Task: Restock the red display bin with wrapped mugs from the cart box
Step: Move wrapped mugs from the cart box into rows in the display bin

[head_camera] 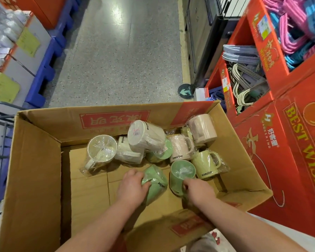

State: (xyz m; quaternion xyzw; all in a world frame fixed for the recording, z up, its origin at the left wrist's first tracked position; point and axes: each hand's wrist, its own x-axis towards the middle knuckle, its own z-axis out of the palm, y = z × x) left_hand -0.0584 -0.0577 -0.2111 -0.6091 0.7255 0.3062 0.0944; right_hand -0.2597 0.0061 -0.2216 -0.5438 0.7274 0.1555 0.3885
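The cart box [36,160] stands with all four flaps up. Its right flap leans out towards the red display bin [273,160], which sits just beside it. Inside, the wrapped mugs crowd the far right half, leaving the left and near part of the cardboard floor bare.

The left grip [133,188] is clenched round a green mug [155,180] lying on its side. The right grip [198,191] grasps a second green mug [182,174], which stands mouth up just beside the first. Its handle is hidden under the fingers.

Behind them a cream mug [102,151] lies apart to the left, and a white mug [145,137] rests on top of the others. A pink mug [180,148] and a yellow-green mug [207,164] are pressed close to the right wall.

The bin's near face fills the right edge, and its top is cut off. Clothes hangers [244,88] fill the red compartments behind it. Beyond the box the aisle floor [120,60] lies open. The cart frame [0,124] shows only at the left.
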